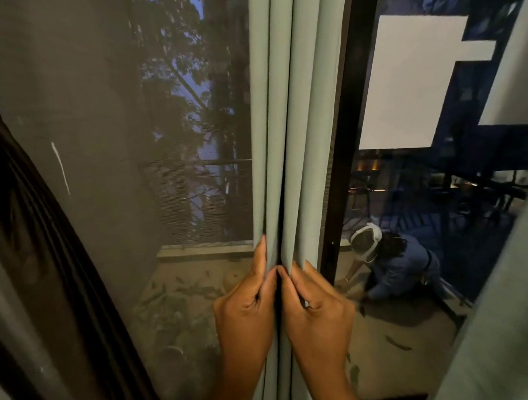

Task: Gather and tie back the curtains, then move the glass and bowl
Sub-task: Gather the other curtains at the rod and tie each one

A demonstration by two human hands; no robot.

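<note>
A pale grey-green curtain [286, 109] hangs in narrow vertical folds down the middle of the view, in front of a dark window frame. My left hand [245, 308] pinches the left fold between thumb and fingers. My right hand [316, 305] pinches the neighbouring fold on the right, its thumb against the cloth. The two hands sit side by side, almost touching, low on the curtain. No glass or bowl is in view.
A dark mesh screen [105, 145] covers the window pane on the left, with trees and a leaf-strewn balcony floor [182, 295] behind it. The right pane [421, 194] mirrors the room and a person. More pale curtain [506, 311] hangs at the right edge, dark drapery [33, 237] at the left.
</note>
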